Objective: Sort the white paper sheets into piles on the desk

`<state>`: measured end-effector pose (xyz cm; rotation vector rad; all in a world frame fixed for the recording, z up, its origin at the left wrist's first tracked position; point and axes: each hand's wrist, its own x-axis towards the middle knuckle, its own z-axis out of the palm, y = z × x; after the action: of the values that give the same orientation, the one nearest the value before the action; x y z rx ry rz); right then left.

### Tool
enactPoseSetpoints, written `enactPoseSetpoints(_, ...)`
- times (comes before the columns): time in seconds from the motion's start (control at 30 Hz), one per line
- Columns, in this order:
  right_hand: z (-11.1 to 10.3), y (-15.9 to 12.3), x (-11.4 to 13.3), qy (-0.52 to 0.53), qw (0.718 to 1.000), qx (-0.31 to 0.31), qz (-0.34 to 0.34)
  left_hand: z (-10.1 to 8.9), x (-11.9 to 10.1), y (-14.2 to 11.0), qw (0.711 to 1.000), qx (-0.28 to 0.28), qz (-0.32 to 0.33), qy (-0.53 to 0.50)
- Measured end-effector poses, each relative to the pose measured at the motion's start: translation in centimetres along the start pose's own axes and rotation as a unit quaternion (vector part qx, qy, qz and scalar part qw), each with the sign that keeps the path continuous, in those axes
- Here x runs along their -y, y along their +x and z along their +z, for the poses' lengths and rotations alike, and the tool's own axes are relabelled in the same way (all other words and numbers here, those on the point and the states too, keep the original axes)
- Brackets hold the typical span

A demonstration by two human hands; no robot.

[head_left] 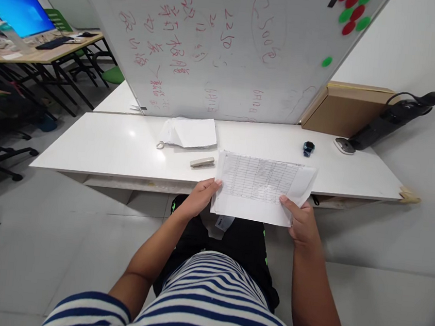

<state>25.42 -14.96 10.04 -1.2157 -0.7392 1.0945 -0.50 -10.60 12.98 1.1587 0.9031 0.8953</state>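
Between my hands is a small stack of printed paper sheets [256,188], its top sheet bearing a table of rows and columns. My left hand [201,196] pinches the left edge, thumb on top. On the right side, my right hand [301,219] grips the sheets with its thumb over the face and fingers beneath. The sheets hang over the front edge of the white desk [114,147]. Just beyond my left hand lies a stapler [202,162]. Behind it rests a pile of white papers [193,132], with a small ring-shaped item [160,145] at its near corner.
A whiteboard [221,54] with red writing and round magnets stands at the desk's back. To the right are a watch [308,148], a computer mouse [344,145], a black bottle [396,119] and a cardboard box [347,109]. Another desk with a monitor [21,10] stands far left.
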Motion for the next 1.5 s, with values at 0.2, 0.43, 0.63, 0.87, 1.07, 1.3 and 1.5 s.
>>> enactPoseSetpoints(0.2, 0.1, 0.1, -0.2, -0.007, 1.0, -0.006, -0.001, 0.1, -0.2, -0.1, 1.0, -0.005, -0.011, 0.012)
enactPoseSetpoints(0.43, 0.3, 0.1, -0.2, -0.001, 1.0, -0.011, 0.007, -0.1, 0.1, 0.1, 1.0, -0.001, 0.0, 0.005)
enactPoseSetpoints(0.63, 0.2, 0.1, -0.5, -0.011, 1.0, -0.009, 0.007, -0.3, 0.4, 0.3, 1.0, -0.008, -0.003, 0.024)
enactPoseSetpoints(0.87, -0.9, 1.5, -3.9, -0.138, 0.989, 0.001, 0.054, -2.0, 6.0, 2.9, 0.999, -0.025, -0.034, 0.026)
enactPoseSetpoints(1.07, -0.8, 1.1, -6.5, -0.129, 0.977, 0.088, 0.147, -2.9, 11.3, 3.8, 0.994, -0.064, -0.081, 0.045)
enactPoseSetpoints(1.3, 1.1, 0.0, -7.4, 0.078, 0.994, -0.008, 0.076, -1.2, 8.9, 7.0, 0.996, -0.002, -0.083, -0.028)
enactPoseSetpoints(1.5, 3.8, 2.5, -9.1, 0.147, 0.986, -0.036, 0.074, 0.8, 7.7, 12.3, 0.991, 0.005, -0.06, 0.121)
